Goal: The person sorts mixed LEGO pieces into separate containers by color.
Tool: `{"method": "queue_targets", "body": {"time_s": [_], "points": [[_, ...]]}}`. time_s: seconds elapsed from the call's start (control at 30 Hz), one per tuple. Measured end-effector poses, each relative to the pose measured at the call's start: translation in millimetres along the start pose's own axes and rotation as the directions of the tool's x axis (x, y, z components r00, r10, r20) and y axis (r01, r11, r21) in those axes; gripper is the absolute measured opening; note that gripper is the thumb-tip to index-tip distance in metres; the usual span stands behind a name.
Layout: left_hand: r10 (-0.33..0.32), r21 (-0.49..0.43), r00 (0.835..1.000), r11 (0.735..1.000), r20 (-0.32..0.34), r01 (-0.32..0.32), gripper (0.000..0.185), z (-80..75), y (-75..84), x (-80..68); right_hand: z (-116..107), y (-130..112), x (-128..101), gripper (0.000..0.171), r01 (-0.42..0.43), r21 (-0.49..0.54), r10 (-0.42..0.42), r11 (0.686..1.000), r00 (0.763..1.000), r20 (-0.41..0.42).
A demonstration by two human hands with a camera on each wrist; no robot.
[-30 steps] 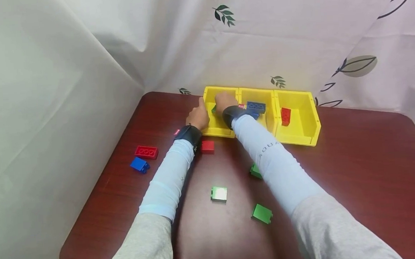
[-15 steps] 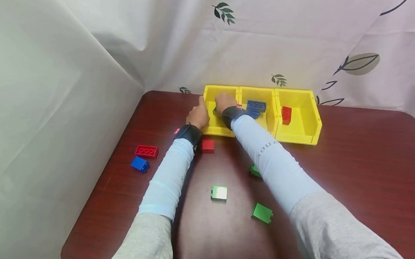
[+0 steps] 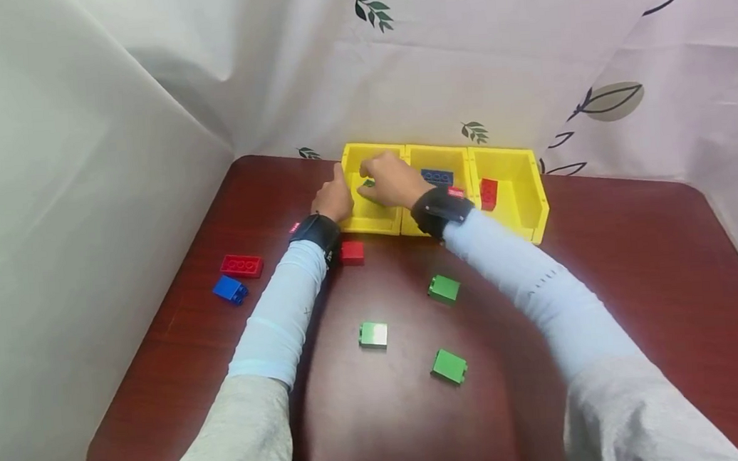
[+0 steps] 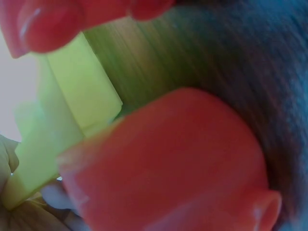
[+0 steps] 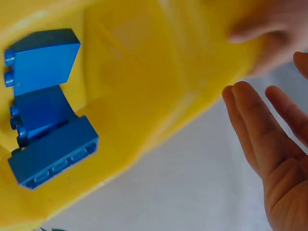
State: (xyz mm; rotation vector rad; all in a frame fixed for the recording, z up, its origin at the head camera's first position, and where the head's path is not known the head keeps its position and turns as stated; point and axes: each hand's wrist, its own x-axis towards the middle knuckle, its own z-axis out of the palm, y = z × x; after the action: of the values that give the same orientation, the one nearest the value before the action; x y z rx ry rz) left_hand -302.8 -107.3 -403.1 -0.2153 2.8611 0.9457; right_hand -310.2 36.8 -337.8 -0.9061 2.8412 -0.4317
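My left hand (image 3: 333,196) grips the left wall of the left yellow bin (image 3: 371,224); its fingers (image 4: 53,195) show by that wall in the left wrist view. Above the same bin is my right hand (image 3: 392,179), thumb and fingers parted with nothing between them. A green toy brick (image 3: 368,183) shows in the bin, partly behind the right hand. Blue toy bricks (image 5: 45,62) lie in the middle bin, partly covered by the right hand and wrist in the head view. A red toy brick (image 3: 353,253) lies on the table beside my left wrist.
The right bin (image 3: 528,205) holds a red brick (image 3: 488,193). Green bricks (image 3: 444,289) lie mid-table. Left of my left arm are a red brick (image 3: 241,266) and a blue brick (image 3: 230,289). A white patterned cloth (image 3: 510,49) hangs behind the bins.
My right hand has risen and its fingers have spread, letting go of the green brick in the left bin. Its forearm swung rightward, uncovering a green brick. The left hand keeps its grip.
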Motion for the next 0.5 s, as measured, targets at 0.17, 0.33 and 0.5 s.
{"method": "queue_targets", "body": {"time_s": [0.17,0.33,0.5], "points": [[-0.007,-0.006,1.0,1.0,0.013,0.007,0.046,-2.0,1.2,-0.9,-7.5,0.6,-56.4,0.037,0.071,0.036,-0.071,0.997,0.997,0.0],[-0.043,-0.009,0.999,0.999,0.014,0.043,0.049,-1.0,1.2,1.8,3.7,13.6,-109.3,0.038,0.123,0.016,-0.122,0.992,0.992,-0.037],[-0.047,-0.011,0.999,0.999,0.022,0.047,0.049,-0.7,2.2,2.2,31.1,28.7,-154.1,0.038,0.123,-0.035,-0.125,0.992,0.99,-0.063]]}}
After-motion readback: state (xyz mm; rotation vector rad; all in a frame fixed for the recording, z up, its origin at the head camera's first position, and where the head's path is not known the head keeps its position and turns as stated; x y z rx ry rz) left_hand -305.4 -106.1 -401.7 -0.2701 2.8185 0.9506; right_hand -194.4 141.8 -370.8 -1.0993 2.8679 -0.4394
